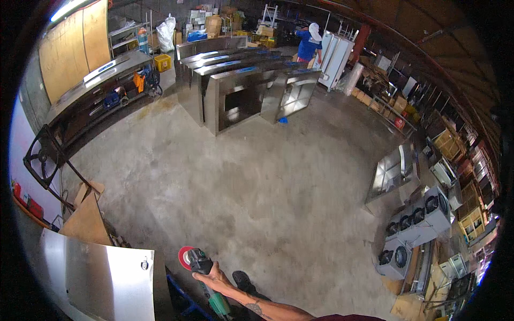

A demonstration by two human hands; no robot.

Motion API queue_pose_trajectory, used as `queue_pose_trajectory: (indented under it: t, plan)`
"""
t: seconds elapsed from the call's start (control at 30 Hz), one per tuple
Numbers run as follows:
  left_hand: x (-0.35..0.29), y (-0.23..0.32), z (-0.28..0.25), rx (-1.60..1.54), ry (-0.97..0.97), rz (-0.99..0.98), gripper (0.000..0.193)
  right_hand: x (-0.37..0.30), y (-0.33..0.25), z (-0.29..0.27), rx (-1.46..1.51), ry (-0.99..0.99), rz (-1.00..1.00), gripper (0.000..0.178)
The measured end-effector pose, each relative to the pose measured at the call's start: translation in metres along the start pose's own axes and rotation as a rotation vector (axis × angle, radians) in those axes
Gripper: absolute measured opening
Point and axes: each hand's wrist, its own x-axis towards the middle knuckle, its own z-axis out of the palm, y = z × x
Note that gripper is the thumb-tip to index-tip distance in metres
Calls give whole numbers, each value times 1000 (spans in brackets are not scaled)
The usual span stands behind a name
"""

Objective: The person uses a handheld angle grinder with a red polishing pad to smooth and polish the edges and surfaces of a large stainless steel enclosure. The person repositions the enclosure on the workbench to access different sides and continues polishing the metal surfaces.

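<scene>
My right hand [213, 278] is closed around an angle grinder [218, 302] with a green body and a dark head. A red-rimmed disc [185, 257] on its head faces up and left. My forearm reaches in from the lower right. Left of the grinder is a shiny stainless steel panel [107, 275] with a small dark-edged fitting or cutout [144, 262] near its right edge. The disc is apart from the panel. My left hand is out of the picture. A dark shoe [243, 280] shows on the floor right of the grinder.
Stainless steel cabinets [235, 101] stand across the concrete floor, with a blue-shirted person [309, 45] behind them. A long metal bench [101, 80] lines the left wall. A dark wheeled cart frame [43, 158] stands left. Fan units [399, 254] and crates crowd the right side.
</scene>
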Motion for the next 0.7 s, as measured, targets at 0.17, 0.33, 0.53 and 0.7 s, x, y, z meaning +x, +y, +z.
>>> queue_pose_trajectory:
  t: [0.17, 0.33, 0.53, 0.7]
  plan:
    - [2, 18, -5, -57, -16, -93, 32, 14, -30, -10, 369, -144, 328, 107]
    - [20, 13, -14, 35, -187, -139, 28, 22, -27, 12, 136, -168, 211, 110]
    - [50, 7, 25, 21, -10, 10, 32, 58, -35, 56, 173, -53, 169, 109]
    - [39, -3, 29, 67, -15, -33, 32, 71, -44, 83, 179, -75, 204, 96]
